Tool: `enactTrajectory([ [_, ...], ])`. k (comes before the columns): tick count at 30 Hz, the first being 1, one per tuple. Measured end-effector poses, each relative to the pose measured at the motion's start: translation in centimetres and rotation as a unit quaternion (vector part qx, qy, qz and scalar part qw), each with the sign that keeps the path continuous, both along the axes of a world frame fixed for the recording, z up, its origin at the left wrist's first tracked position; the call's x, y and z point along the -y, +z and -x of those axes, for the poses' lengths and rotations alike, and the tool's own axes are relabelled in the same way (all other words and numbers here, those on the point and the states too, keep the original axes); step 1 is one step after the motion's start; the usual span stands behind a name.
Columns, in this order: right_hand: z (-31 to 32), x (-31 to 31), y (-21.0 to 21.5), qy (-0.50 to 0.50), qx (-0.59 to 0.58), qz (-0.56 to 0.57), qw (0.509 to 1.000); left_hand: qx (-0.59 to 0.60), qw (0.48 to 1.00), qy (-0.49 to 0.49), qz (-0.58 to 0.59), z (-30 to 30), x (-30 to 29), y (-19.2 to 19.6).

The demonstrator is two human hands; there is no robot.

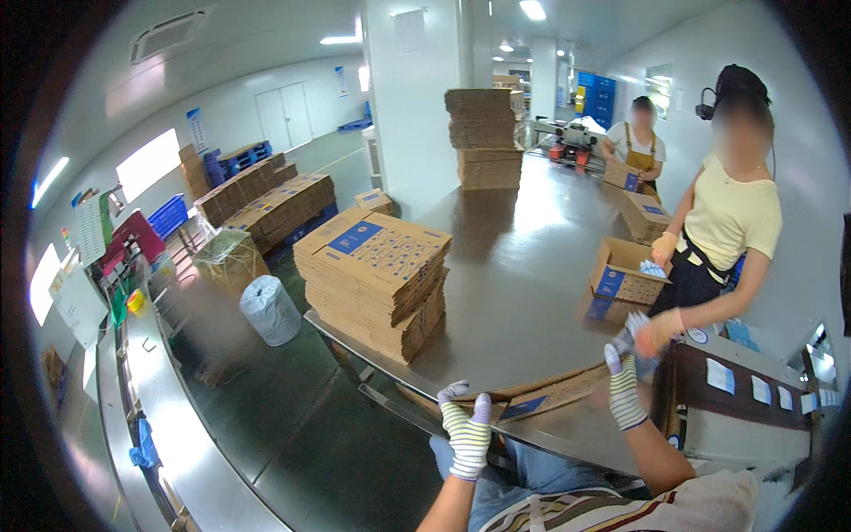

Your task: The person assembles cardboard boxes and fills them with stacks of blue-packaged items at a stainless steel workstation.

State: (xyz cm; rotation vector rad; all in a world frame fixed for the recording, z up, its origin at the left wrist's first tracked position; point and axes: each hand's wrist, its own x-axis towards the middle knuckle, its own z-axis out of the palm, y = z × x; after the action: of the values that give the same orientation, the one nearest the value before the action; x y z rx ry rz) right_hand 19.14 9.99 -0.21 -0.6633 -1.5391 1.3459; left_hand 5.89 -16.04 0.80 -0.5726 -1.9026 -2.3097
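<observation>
My left hand point(467, 434), in a white and yellow striped glove with pale purple fingertips, is at the left end of a flattened cardboard carton point(558, 396). Its thumb and fingers stand apart. The carton lies along the near table edge, a blue panel on its face. At the carton's right end, my right hand point(626, 395), gloved alike, is raised with its fingers stretched upward. Close beside it, a co-worker's orange-gloved hand point(658, 332) is blurred around some small white-and-blue packets. Whether either of my palms touches the carton is hard to see.
A tall stack of flat cartons point(372, 270) stands left on the metal table point(496, 266), another stack point(485, 142) farther back. An open carton point(625, 270) sits before the co-worker. A conveyor point(745, 399) with packets runs at the right. Another person point(636, 146) works behind.
</observation>
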Motion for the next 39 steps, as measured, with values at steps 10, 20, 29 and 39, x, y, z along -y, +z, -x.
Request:
enactTrajectory([
  [10,-1.8,-0.6,-0.7,0.047,0.008,-0.032,0.998,0.054,0.995,0.087,0.002,1.3,-2.6,-1.0],
  [20,-4.0,-6.8,-3.2,0.023,0.029,-0.081,0.996,0.052,0.994,-0.009,0.096,0.6,-6.1,0.0],
  [29,0.0,-5.4,2.3,0.187,0.102,-0.081,0.974,-0.029,0.988,0.044,0.143,-1.0,-8.8,0.6],
  [39,0.7,-9.8,6.3,0.335,0.229,-0.420,0.812,0.055,0.913,-0.026,0.403,3.0,-10.0,1.9],
])
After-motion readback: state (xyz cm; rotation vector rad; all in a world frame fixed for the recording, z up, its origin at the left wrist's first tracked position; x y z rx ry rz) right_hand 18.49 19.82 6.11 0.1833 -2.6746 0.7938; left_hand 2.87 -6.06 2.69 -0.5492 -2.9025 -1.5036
